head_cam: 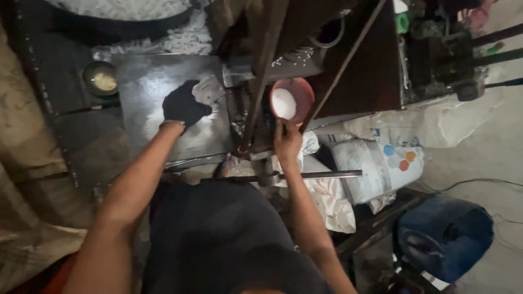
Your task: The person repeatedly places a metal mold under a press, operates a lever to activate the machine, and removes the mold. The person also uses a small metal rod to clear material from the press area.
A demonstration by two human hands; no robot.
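- Looking straight down on a dim workshop, and the person's 2 hands are busy at a dark metal counter (147, 81) beside a heavy machine (261, 98) of bars and plates.
- The right hand (287, 139) is bare and up at the reddish bowl (294, 98); its grip is closed on the near rim, holding the bowl against the machine.
- That bowl is well filled: a mound of white powder (284, 103) sits in it, tipped a little toward the machine's frame. None seems poured out yet, so by my reading the powder is on hand but not yet emptied.
- The left hand (184, 104) wears a dark glove and rests flat on the counter, pressing on a pale, crumpled piece (210, 90) of cloth or sheet. Fingers look curled over its edge, but whether they clamp it or just lie on it, I cannot tell.
- Off to the left, well apart from both hands, a small round dish (101, 79) holds something yellowish; too dim to say what.
- White grains (297, 54) lie scattered on the machine above the bowl, which suggests powder work is already under way here.
- On the floor to the right, a white sack (376, 163) with coloured hexagons lies on its side next to loose white bags (327, 193), with a blue bag (444, 234) further off.
- A long metal bar (305, 175) runs across just below the right wrist.
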